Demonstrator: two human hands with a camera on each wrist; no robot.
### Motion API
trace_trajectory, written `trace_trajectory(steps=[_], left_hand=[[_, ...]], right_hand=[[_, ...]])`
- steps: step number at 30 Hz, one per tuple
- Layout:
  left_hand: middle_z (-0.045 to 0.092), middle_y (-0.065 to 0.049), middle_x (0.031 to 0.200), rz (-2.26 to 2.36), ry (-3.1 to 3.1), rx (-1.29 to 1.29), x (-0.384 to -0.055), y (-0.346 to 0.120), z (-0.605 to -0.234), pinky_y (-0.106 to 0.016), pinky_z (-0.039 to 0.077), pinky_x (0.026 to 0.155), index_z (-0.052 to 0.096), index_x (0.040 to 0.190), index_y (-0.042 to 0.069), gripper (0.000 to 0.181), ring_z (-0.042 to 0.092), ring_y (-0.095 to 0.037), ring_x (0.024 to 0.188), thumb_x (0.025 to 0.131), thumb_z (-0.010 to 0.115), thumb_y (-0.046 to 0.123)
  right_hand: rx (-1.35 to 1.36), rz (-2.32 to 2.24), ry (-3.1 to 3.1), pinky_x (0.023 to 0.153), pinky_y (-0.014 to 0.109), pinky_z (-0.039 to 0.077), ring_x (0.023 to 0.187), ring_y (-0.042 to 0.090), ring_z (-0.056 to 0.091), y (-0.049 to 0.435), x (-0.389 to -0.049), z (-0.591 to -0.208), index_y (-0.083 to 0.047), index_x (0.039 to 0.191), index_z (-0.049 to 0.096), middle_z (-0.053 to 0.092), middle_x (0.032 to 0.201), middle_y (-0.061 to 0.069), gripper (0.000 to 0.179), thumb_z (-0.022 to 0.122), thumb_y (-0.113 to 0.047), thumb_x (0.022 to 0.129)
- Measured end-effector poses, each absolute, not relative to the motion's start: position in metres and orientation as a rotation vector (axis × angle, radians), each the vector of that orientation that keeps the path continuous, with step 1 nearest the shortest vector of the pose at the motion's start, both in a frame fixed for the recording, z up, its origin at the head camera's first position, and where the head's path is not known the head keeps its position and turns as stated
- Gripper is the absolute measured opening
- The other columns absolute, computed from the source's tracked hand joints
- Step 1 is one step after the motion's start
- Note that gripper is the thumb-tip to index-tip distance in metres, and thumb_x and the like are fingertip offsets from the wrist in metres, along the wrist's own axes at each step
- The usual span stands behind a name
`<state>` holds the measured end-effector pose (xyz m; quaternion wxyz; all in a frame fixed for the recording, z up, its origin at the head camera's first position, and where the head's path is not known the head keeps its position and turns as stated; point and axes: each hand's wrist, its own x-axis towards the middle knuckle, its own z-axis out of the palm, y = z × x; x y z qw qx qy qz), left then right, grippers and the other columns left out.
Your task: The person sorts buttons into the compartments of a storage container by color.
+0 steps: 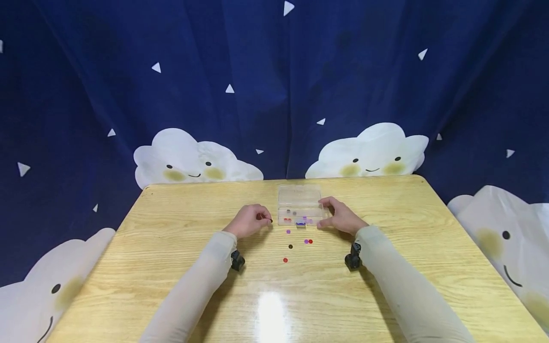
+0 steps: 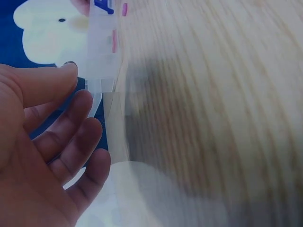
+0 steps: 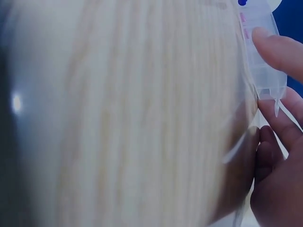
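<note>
A clear plastic box (image 1: 300,214) lies with its lid (image 1: 299,195) laid back, and small red, purple and dark button-like discs show inside. My right hand (image 1: 340,216) grips the box's right end; in the right wrist view its thumb (image 3: 274,49) is on the front wall and its fingers are behind. Just left of the box, my left hand (image 1: 252,220) pinches a small dark button-like disc (image 1: 271,220) between thumb and index finger. Only that disc's dark edge (image 2: 70,62) shows over the thumb tip in the left wrist view.
In front of the box lie loose discs: a purple one (image 1: 288,231), a purple (image 1: 306,241) and red (image 1: 310,241) pair, a dark one (image 1: 290,247) and a red one (image 1: 285,260). The wooden table (image 1: 184,209) ends at a blue curtain (image 1: 257,109).
</note>
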<state>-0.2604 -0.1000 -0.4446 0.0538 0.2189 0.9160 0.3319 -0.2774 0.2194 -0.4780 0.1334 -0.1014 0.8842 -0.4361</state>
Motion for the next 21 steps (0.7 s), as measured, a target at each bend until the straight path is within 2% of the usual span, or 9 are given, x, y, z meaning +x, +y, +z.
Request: trace_trajectory(steps=[21], left_hand=[[0.069,-0.001,0.086,1.061,2.820,0.640,-0.271,-0.087,-0.447,-0.025,0.046,0.069,0.072,0.087,0.011,0.005,0.056,-0.010,0.076,0.091,0.069,0.014]], right_hand=[[-0.345,-1.181,2.589,0.118,0.055,0.030,0.138,0.040,0.041,0.217,-0.278,-0.467,-0.006,0.143,0.041,0.046,0.145,0.023,0.078,0.083,-0.021,0.080]])
